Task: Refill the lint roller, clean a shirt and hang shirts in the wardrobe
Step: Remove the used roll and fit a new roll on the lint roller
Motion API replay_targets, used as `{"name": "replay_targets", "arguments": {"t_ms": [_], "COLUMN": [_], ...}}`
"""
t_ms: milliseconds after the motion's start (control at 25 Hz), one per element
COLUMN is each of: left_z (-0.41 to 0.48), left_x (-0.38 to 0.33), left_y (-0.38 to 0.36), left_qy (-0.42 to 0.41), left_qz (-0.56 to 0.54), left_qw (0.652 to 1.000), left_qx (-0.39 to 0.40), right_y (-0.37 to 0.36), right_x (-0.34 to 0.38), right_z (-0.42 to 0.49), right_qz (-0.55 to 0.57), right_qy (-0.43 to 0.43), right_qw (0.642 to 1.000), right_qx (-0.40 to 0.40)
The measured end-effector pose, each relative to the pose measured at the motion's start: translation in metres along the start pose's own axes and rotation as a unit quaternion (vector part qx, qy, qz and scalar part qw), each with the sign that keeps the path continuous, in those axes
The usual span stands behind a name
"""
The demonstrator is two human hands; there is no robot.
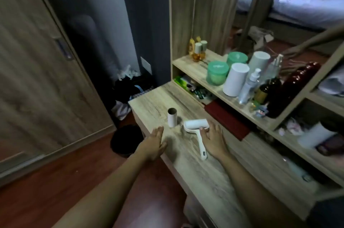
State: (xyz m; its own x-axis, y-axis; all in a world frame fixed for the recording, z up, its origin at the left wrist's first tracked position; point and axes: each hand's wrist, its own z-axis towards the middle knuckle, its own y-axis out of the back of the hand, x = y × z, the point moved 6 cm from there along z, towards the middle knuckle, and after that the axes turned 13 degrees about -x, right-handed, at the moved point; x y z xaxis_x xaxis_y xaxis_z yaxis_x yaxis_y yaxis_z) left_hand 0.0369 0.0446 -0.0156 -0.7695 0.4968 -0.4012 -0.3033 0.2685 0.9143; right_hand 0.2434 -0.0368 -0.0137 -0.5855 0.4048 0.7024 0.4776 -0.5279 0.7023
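At the left of the frame the wardrobe door (46, 78) is shut, and no shirt is in hand, so cleaning and hanging appear to remain. Lower centre, the left hand (155, 143) lies flat with straight fingers over the counter (204, 171) edge, holding nothing. Just right of it an empty cardboard core (171, 118) stands upright. Next, the lint roller (196, 125) lies on the counter with a white roll fitted, so the refill looks done. The right hand (214, 139) is spread and relaxed, one of its fingers (202, 129) touching the handle, not gripping it.
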Motion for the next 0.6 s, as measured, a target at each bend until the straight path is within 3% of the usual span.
{"name": "replay_targets", "arguments": {"t_ms": [240, 400, 600], "left_z": [0.027, 0.036, 0.038], "left_x": [-0.014, -0.018, -0.020], "left_y": [-0.093, -0.131, -0.144], "left_qy": [0.014, 0.010, 0.018], "left_qz": [0.020, 0.056, 0.073], "left_qw": [0.997, 0.996, 0.995], "left_qx": [0.074, 0.066, 0.063], "right_y": [-0.050, -0.079, -0.095], "right_x": [-0.046, -0.072, -0.076], "right_z": [0.011, 0.024, 0.038], "right_qz": [0.003, 0.015, 0.001], "right_qy": [-0.087, -0.154, -0.171], "right_qw": [0.994, 0.987, 0.984], "right_qx": [0.066, 0.050, 0.043]}}
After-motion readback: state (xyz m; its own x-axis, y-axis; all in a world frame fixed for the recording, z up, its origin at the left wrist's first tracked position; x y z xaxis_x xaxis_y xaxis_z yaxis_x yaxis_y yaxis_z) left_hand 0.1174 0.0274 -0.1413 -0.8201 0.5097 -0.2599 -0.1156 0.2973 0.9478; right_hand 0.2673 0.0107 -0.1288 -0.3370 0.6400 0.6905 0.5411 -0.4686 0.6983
